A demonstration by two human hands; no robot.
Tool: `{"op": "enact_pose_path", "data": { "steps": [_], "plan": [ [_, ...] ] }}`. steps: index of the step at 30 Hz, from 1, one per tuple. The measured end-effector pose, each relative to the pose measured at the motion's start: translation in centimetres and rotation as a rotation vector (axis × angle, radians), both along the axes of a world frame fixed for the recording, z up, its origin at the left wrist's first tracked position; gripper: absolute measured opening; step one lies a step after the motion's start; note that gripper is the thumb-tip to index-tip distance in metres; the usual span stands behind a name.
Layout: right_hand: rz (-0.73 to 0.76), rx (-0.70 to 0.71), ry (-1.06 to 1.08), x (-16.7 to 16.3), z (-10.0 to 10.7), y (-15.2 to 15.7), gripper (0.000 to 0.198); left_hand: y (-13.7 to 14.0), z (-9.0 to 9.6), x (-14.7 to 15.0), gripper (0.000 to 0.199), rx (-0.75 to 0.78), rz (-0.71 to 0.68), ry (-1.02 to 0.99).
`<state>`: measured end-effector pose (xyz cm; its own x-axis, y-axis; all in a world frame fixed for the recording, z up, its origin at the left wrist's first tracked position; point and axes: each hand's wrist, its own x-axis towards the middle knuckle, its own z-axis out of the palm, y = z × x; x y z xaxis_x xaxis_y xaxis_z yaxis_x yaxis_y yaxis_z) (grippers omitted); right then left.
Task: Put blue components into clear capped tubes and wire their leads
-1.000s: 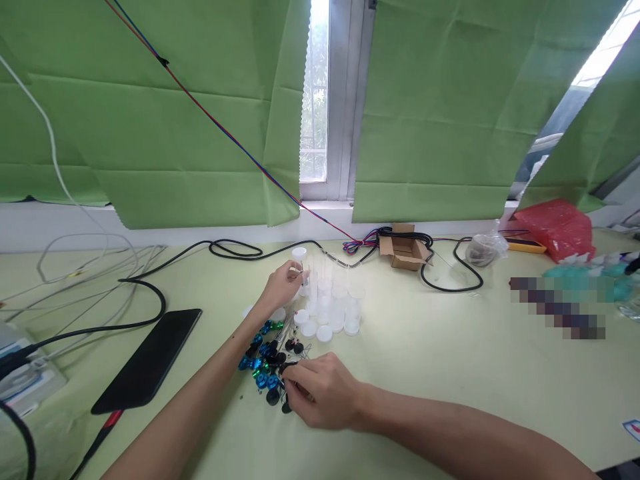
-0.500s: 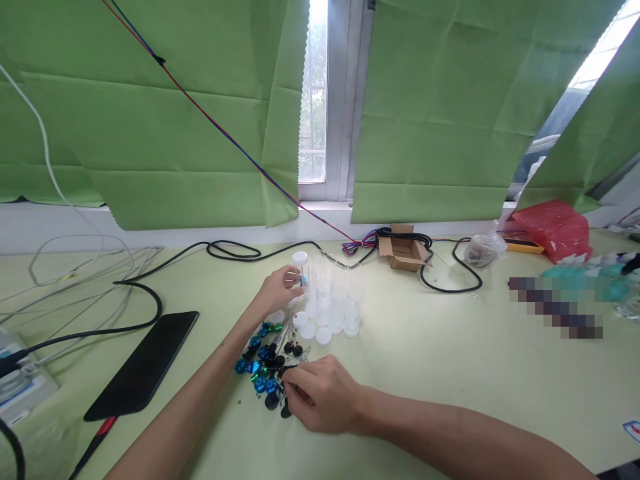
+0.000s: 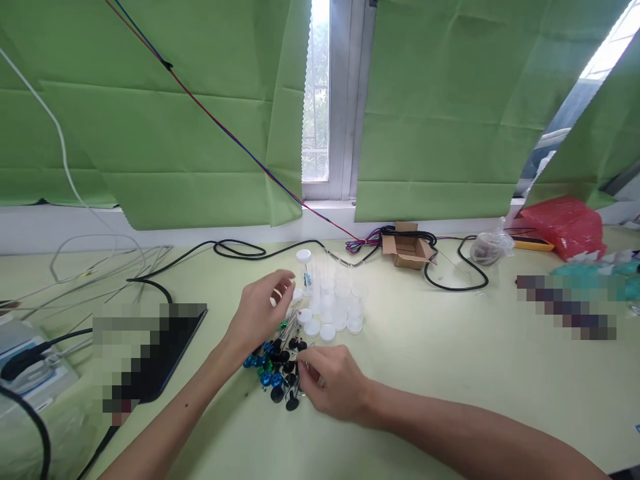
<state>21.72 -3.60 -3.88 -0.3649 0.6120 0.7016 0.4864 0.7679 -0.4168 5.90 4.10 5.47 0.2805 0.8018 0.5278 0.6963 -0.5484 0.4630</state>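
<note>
Left hand: (image 3: 265,312) fingers loosely curved, a gap showing between thumb and fingertips, nothing visible in its grasp; it is above the far edge of the parts pile.
Right hand: (image 3: 336,383) thumb and forefinger drawn close together at the pile's right edge; whether something is pinched between them, I cannot tell.
Parts pile: (image 3: 277,380) small blue, black and green pieces, several with thin metal stems, heaped on the table between the hands and partly hidden by the left wrist.
Capped tube: (image 3: 307,276) clear, upright, with a white cap (image 3: 303,255) on top and something bluish inside; just beyond the left fingertips and apart from them.
Other tubes: (image 3: 327,308) clear, grouped close together right of the capped one, with white round pieces (image 3: 327,333) along their near side.
Table: (image 3: 450,373) pale green, under everything here.
Left of the arms: a flat black device (image 3: 181,343), partly pixelated, near a black cable (image 3: 240,253) that runs toward the wall.
Far edge: an opened cardboard box (image 3: 407,257), then a clear plastic bag (image 3: 493,248) and a red bag (image 3: 565,227) farther right.
Backdrop: green fabric (image 3: 210,133) on either side of a window (image 3: 315,113).
</note>
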Motion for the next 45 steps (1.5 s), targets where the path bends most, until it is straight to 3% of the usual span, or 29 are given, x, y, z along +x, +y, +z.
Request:
{"op": "enact_pose_path", "data": {
  "steps": [5, 9, 19, 28, 45],
  "plan": [
    [-0.086, -0.069, 0.039, 0.7, 0.0, 0.1, 0.014, -2.2, -4.0, -2.2, 0.02, 0.129, -0.142, 0.146],
    [-0.146, -0.113, 0.031, 1.1, 0.1, 0.1, 0.013, -2.3, -5.9, -3.4, 0.021, 0.072, -0.218, 0.214],
    [-0.252, -0.193, -0.04, 2.9, 0.1, 1.7, 0.036, -3.1, -5.2, -2.8, 0.024, -0.027, -0.293, 0.332],
    [-0.157, -0.266, -0.056, 3.5, -0.1, 2.8, 0.037, -3.3, -5.3, -2.5, 0.024, -0.042, -0.308, 0.385],
    [-0.097, -0.213, -0.09, 3.4, -0.2, 2.2, 0.037, -3.5, -5.5, -2.2, 0.033, -0.07, -0.335, 0.373]
  ]
}}
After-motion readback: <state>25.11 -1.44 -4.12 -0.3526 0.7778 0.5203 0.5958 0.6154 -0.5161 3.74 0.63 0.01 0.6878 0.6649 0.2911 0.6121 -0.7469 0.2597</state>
